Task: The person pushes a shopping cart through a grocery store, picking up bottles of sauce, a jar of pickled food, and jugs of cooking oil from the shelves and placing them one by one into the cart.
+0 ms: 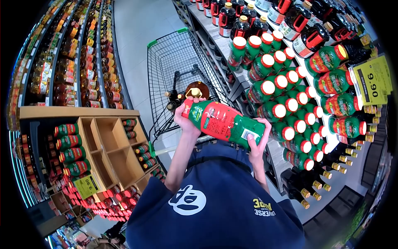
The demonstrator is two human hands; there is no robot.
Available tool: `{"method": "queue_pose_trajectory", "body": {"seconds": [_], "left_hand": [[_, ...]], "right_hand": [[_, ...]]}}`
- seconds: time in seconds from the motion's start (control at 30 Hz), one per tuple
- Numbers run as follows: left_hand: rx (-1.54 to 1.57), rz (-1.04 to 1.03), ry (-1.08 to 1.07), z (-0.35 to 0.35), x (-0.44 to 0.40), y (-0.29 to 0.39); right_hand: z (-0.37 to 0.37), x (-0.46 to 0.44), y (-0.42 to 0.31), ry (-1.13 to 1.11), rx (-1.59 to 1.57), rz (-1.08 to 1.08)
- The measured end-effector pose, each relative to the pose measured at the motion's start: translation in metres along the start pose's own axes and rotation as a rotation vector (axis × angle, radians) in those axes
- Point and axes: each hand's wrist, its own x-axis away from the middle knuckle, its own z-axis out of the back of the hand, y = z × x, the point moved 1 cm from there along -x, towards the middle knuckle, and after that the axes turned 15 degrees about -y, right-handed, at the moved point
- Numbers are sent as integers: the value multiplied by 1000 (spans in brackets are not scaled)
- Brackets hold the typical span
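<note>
A green plastic bottle with a red printed label (219, 122) lies across both hands in front of my chest, its label and a white barcode facing up. My left hand (187, 118) is closed around its narrower end at the red cap, which is mostly hidden. On the other end, my right hand (258, 139) grips the base beside the barcode, thumb on top. Just beyond the bottle stands a wire shopping cart (166, 62) with green corners. Inside it are a large amber oil jug (198, 90) and dark bottles (172, 103).
To the right, a display of green bottles with red-and-white caps (273, 110) stands close to my right hand, with a yellow price sign (373, 81). Dark jugs (226, 18) are behind it. Wooden crates (118, 149) and oil shelves (74, 54) line the left.
</note>
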Motion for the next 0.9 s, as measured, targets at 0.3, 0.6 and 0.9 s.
{"method": "queue_pose_trajectory", "body": {"seconds": [0.3,0.6,0.9], "left_hand": [[126,-96,-396,10,-5,15],[612,-58,-657,13,-16,17],[778,28,-818,-8,-26,22]], "right_hand": [[-14,5,-4,-44,389,374],[-35,20,-16,-126,491,562],[-42,26,-16,-156,621,721]]}}
